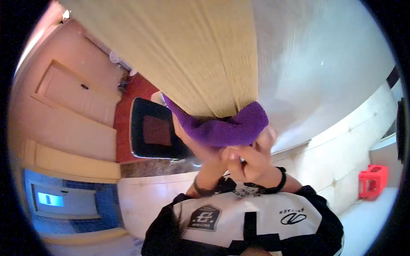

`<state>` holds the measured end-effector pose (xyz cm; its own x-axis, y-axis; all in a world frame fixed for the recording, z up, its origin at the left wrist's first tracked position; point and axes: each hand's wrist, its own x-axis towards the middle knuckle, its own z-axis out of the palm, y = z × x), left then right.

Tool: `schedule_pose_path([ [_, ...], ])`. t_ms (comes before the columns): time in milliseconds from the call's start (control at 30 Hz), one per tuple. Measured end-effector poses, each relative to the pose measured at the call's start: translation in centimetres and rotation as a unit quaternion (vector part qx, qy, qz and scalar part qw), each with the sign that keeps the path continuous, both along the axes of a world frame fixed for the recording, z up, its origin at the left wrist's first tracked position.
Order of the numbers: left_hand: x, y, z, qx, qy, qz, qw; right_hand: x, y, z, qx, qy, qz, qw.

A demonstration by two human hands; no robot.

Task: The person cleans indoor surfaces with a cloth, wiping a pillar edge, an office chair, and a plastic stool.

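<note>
A purple towel point(222, 130) is folded around the near edge of a tall, wood-coloured panel point(205, 64), which looks like a door seen edge-on. On the left side my left hand point(194, 143) is pressed along the towel, partly blurred and partly covered by it. Just below the towel's right part, my right hand point(250, 160) is closed, with fingers reaching up against the cloth at its right side. The two hands come close together under the towel. Some fingertips are hidden behind the cloth.
A dark-backed chair point(160, 128) stands left of the panel on a red floor. The panel's pale face point(316, 72) spreads to the right. A red plastic stool point(372, 182) is at far right on light tiles. Closed doors point(74, 91) line the left.
</note>
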<state>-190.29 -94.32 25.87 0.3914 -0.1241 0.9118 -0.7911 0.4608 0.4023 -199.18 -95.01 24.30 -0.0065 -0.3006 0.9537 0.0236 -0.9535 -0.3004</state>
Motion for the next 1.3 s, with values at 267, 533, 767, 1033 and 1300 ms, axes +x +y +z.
schedule_pose_path([
  [267, 0.8, 0.3, -3.0, 0.085, 0.193, -0.17, 0.963, 1.2, 0.8, -2.5, -0.02, 0.165, -0.154, 0.974],
  [533, 3.6, 0.6, 0.0, 0.124, -0.036, -0.208, 0.97, 0.9, 0.8, 3.2, -0.018, 0.141, -0.215, 0.966],
  [767, 4.8, -1.1, -1.2, -0.012, -0.118, -0.257, 0.959, 0.8, 1.5, 1.6, 0.069, 0.185, -0.163, 0.967],
  [1033, 4.4, -0.4, 2.3, -0.011, -0.089, -0.311, 0.946, 0.9, 2.9, 1.4, 0.191, 0.018, -0.018, 0.981],
  [1300, 4.2, -1.2, 2.3, -0.031, -0.114, -0.292, 0.949, 2.0, 4.5, 4.6, 0.183, 0.062, -0.166, 0.967],
])
